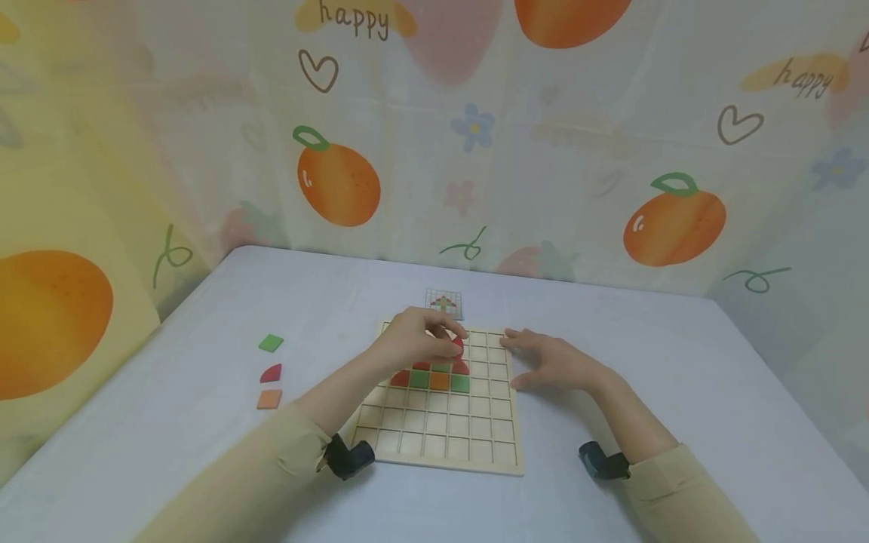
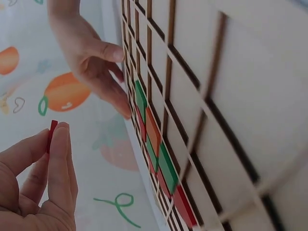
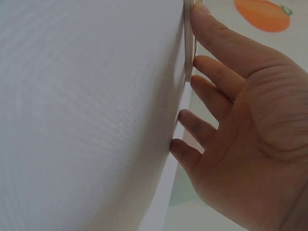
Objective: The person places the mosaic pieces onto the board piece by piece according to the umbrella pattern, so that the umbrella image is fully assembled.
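Note:
My left hand pinches a red tile with one curved edge between thumb and fingers, above the far part of a wooden grid board. Beneath it, a block of coloured tiles sits in the squares: an orange square, a green square to its right, another green square to its left and a red curved tile at the end. A second row behind them is partly hidden by the hand. With fingers spread, my right hand rests against the board's right edge, fingertips on the rim and tabletop.
Left of the board lie a loose green square, a red quarter-circle tile and an orange square. A small pattern card lies behind the board. A printed fruit curtain hangs behind the white table.

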Motion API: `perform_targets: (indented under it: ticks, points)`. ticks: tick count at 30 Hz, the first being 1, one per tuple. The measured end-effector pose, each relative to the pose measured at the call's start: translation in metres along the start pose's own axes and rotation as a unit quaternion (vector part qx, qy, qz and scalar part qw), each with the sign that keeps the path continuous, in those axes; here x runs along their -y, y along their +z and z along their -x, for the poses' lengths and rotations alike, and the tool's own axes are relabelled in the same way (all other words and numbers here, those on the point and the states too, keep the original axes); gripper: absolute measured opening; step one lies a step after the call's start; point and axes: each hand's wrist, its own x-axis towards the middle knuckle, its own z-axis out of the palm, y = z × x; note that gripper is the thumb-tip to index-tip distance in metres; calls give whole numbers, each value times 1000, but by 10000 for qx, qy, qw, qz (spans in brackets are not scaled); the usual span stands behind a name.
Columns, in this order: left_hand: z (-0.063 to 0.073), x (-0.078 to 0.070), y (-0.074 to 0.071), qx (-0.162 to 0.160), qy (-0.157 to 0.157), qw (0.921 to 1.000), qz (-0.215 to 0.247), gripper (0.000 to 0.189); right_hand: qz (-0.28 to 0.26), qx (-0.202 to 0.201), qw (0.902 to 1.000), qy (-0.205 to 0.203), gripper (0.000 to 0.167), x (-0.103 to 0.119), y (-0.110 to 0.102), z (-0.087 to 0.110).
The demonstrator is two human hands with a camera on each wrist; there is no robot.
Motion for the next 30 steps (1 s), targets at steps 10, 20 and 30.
perform_targets:
  ticks: [10, 20, 30]
  points:
    - [-22, 0, 34, 288, 229, 9992, -165, 9, -42, -4, 9999, -99, 77, -3, 0, 1]
    - [-28, 12, 49, 256, 540, 9920, -1111, 10, -3, -53, 9999, -123, 75, -3, -1, 2]
    - [-20, 5, 58, 135, 775, 9746, -2099, 17, -19, -60, 9999, -110, 77, -6, 1, 0]
